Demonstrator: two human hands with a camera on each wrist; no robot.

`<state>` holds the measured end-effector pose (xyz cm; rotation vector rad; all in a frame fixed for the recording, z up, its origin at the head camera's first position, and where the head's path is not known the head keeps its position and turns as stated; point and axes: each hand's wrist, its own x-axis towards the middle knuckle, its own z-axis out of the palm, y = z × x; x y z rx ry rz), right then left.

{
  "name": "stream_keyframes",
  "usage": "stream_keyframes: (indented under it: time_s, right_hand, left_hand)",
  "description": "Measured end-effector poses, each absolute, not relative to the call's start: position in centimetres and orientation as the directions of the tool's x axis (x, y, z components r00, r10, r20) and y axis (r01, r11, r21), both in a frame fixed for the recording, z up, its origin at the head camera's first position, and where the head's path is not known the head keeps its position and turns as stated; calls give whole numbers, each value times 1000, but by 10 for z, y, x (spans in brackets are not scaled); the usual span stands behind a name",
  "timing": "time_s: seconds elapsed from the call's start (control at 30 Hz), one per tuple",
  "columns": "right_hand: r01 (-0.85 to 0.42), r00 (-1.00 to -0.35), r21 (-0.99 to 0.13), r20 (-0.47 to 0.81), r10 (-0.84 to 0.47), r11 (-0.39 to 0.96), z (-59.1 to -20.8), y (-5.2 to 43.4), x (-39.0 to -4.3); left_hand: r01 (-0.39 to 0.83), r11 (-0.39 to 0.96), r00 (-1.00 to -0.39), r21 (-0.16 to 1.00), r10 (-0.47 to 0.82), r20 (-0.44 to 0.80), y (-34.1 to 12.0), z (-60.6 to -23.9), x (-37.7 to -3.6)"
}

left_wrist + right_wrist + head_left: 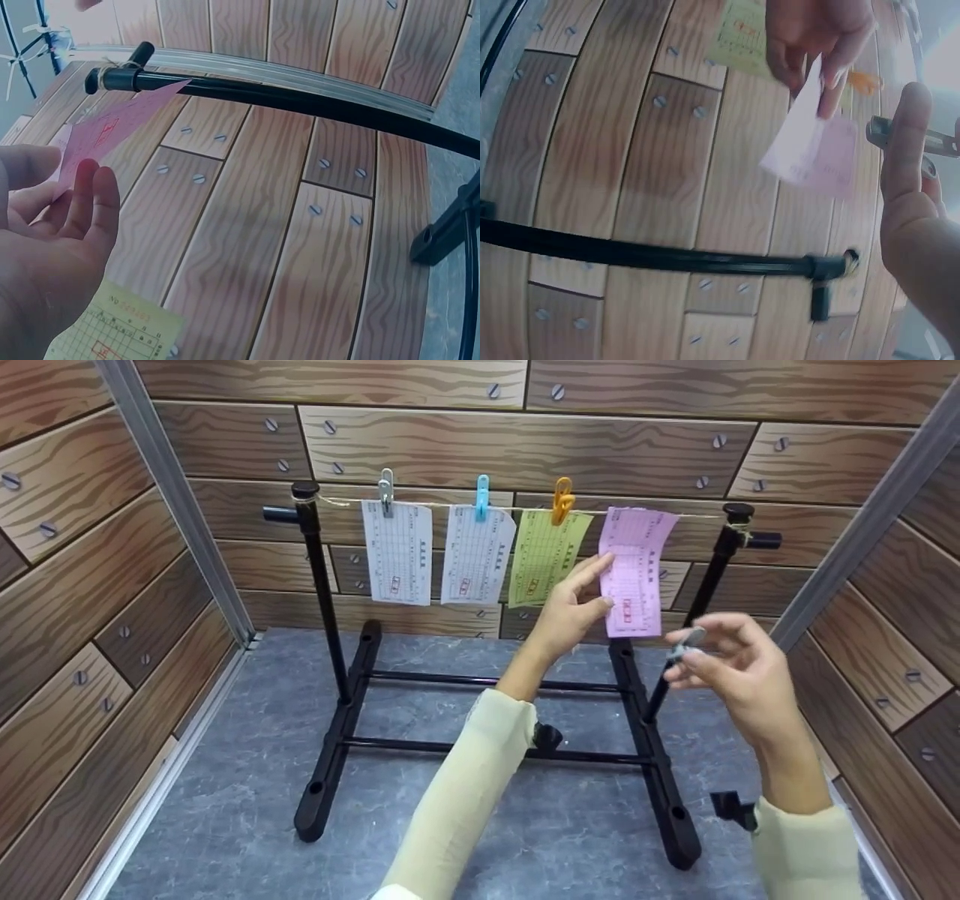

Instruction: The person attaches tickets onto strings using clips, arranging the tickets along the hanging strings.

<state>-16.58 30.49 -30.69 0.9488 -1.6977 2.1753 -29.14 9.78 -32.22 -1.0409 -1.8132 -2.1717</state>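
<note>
Pink slip (634,572) on the string is pinched by my left hand (574,611), while my right hand (739,671) fingers hold a grey clip (684,643).

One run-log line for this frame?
left hand: pinches pink slip | right hand: holds grey clip | string: three slips clipped

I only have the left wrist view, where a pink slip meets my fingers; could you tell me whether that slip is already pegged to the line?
Observer: No peg is on the pink slip; it hangs over the string while the left hand holds its edge.
Operator: Thank you. Is the other hand carrying anything?
Observer: The right hand pinches a grey clip, apart from the slip.
Operator: How many slips are pegged?
Observer: Three: two white ones and the green slip, under the orange peg.
</note>
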Motion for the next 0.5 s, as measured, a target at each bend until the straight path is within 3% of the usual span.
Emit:
stream_keyframes:
  time_s: [0.5]
  right_hand:
    - [-640,-761,-760,648,-47,-118,-217,278,-197]
  left_hand:
    - [501,-313,-755,807,298,584,99,-331,-298]
